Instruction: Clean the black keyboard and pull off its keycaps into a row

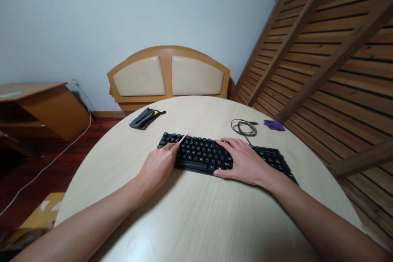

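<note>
The left hand (161, 163) has fingers clamped on a thin tool (183, 138), tip toward 1 o'clock, over the keyboard (196, 154), lying roughly 9-to-3 on the surface (196, 221); at 4 o'clock, the right hand (241, 160) rests fingers apart.

Single head-worn view, facing forward and down, across round table (196, 213), toward wall (184, 8)

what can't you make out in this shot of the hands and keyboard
Head view, keyboard: part hidden by the right hand.
Head view, thin tool: its gripped end, hidden by the left hand.
Head view, keys: letters mostly too small to read.
Head view, wooden slats: cut off by the right edge.
</note>
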### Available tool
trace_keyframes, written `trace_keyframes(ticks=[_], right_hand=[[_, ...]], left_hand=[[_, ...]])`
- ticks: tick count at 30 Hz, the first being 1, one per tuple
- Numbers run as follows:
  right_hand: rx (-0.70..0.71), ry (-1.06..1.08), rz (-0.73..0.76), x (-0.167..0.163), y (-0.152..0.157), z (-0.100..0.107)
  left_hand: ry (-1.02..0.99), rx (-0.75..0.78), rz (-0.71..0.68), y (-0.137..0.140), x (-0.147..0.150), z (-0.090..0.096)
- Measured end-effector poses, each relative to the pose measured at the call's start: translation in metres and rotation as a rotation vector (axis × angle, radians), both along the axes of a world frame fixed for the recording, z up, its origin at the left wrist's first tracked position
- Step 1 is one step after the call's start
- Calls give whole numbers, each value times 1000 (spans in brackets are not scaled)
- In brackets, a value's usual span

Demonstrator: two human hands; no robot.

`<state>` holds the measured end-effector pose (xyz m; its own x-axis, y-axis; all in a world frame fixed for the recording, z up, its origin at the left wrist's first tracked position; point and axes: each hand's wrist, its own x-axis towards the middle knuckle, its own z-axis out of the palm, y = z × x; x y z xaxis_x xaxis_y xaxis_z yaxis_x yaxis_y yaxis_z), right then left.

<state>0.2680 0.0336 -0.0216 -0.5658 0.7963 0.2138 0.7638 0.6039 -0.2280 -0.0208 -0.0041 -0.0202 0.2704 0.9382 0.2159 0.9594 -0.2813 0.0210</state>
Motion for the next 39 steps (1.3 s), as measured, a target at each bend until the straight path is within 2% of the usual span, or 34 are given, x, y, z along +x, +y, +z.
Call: trace_keyframes(ticks=[9,15,20,27,32,39], right_hand=[[9,-6,-43,-3,-1,-1],[24,-9,-44,-3,-2,0],[24,-3,-48,-3,-3,0],[32,-13,-57,-2,-5,0],[33,-23,-62,-3,-5,1],[41,-2,-67,-4,-6,0]], left_hand=[[62,-23,19,-10,-1,3],[29,-18,-5,-4,-1,-3],[7,-48,-6,-5,-2,0],[-50,29,38,1,-12,5],[-41,3,25,9,-14,4],[-21,4,18,3,-10,3]])
